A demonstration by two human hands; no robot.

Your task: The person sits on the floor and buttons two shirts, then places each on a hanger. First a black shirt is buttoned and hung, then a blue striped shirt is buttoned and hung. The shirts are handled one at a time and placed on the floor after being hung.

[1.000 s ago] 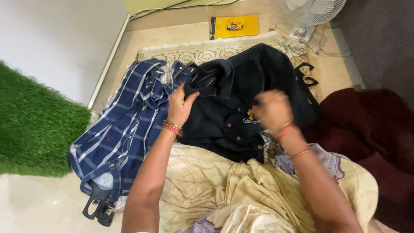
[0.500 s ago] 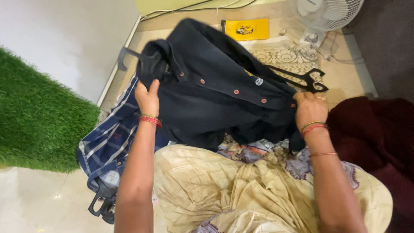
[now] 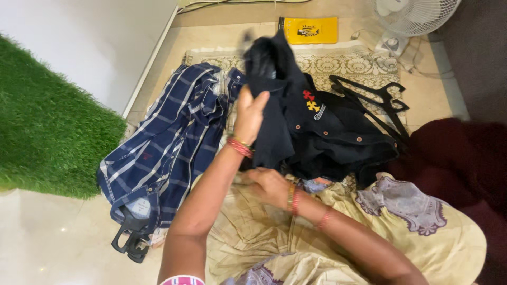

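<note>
Fingers of my left hand [image 3: 250, 113] are gripping the dark shirt [image 3: 317, 126] at centre frame, lifting its collar; my right hand [image 3: 268, 186] is pinching its lower hem, beside the striped shirt [image 3: 169, 142]. I'm pulling evenly so the fold is lying flat.

Left hand [image 3: 249, 113] grips the shirt [image 3: 317, 126] — plaid shirt [image 3: 163, 148] lies to its left, hangers [image 3: 380, 97] to its right, mat [image 3: 338, 60] beyond. Right hand [image 3: 269, 184] sits below it — under the shirt's hem.
</note>
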